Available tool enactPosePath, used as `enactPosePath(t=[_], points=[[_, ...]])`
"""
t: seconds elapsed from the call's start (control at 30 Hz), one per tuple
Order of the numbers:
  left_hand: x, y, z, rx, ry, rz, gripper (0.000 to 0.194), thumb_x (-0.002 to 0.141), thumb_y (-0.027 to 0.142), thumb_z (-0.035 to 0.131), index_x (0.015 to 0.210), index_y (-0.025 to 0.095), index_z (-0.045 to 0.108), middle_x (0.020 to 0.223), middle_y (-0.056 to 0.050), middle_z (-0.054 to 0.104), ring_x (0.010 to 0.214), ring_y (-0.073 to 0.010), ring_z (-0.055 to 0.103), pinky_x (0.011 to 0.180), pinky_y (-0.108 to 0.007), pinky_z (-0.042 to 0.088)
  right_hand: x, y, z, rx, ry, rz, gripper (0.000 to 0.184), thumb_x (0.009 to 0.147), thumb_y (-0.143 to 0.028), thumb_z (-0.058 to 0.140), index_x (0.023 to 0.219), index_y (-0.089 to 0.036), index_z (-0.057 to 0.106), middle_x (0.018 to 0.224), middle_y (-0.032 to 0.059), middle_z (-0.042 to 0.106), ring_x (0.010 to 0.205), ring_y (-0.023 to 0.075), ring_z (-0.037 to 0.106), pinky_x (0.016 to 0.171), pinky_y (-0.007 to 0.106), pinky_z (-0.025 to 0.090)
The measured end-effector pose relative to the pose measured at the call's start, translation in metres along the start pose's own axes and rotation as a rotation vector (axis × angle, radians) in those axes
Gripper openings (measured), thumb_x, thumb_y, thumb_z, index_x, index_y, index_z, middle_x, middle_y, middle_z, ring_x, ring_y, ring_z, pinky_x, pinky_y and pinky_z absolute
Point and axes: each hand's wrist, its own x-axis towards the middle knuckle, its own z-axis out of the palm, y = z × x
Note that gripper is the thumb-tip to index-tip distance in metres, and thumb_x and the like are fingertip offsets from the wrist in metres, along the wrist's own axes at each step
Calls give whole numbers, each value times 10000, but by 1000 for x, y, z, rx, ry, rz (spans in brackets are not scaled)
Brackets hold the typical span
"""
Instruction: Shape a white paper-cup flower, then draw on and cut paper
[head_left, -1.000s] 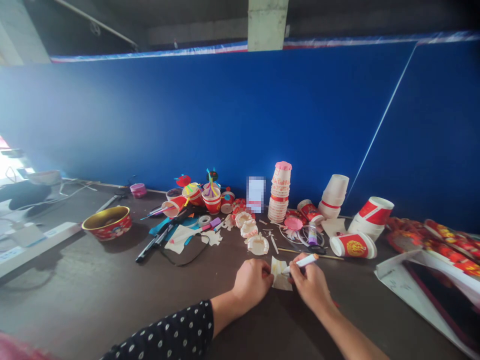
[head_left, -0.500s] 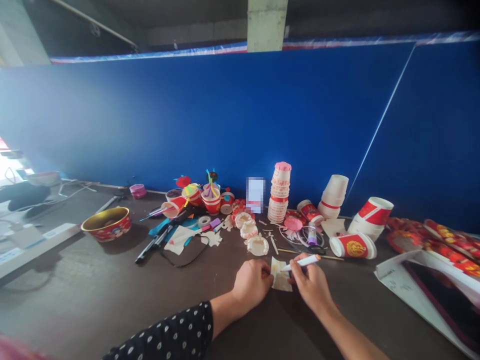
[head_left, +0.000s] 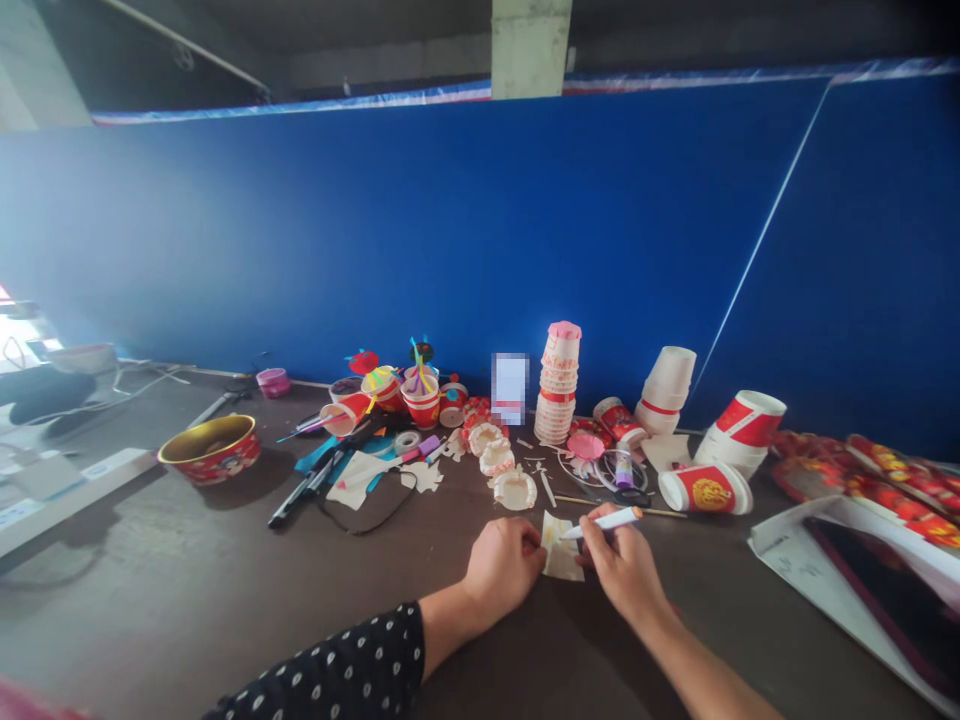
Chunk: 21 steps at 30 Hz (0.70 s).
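Observation:
A white marker [head_left: 611,521] with an orange end is gripped in my right hand [head_left: 626,570], its tip over a small piece of cream paper [head_left: 562,560]. Faint yellowish marks show on the paper. My left hand [head_left: 504,568] is closed at the paper's left edge, its fingertips pinching or pressing that side. Just beyond the hands lie white scalloped paper cup pieces [head_left: 515,490] and a thin wooden stick [head_left: 600,503].
Behind stands a tall stack of paper cups [head_left: 557,390]. Red and white cups [head_left: 705,490] lie at right, near a tablet [head_left: 885,590] in a white tray. At left are a gold-lined bowl [head_left: 217,455], black pens [head_left: 307,490] and decorated cups [head_left: 421,405]. A blue partition [head_left: 450,230] closes the back.
The marker tip has shifted slightly left over the paper. The left hand stays at the paper's edge, and the view has moved a little.

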Motion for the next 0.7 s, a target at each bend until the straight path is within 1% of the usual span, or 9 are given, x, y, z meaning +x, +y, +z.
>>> enactPosePath(t=[0.2,0.43,0.7], points=[[0,0,0,-23,21,9,183,677,253,501,763,166,638,727,-20,648,673,-138,568,589,-214,373,0,-2,0,-26,47,2,370,747,-557,410,639,-213,494,483,18,582,483,189,593,497,256,468],[0,0,0,-14,12,1,190,680,255,507,785,163,636,712,-17,641,650,-132,562,572,-211,368,1,2,0,-21,-1,-11,318,781,-504,399,664,-217,468,493,-2,565,486,175,588,521,250,470],[0,0,0,-21,16,7,167,680,249,508,760,168,629,704,-7,640,649,-126,561,573,-208,361,0,0,0,-15,1,1,360,765,-552,396,666,-214,465,506,3,567,487,179,591,524,254,476]])
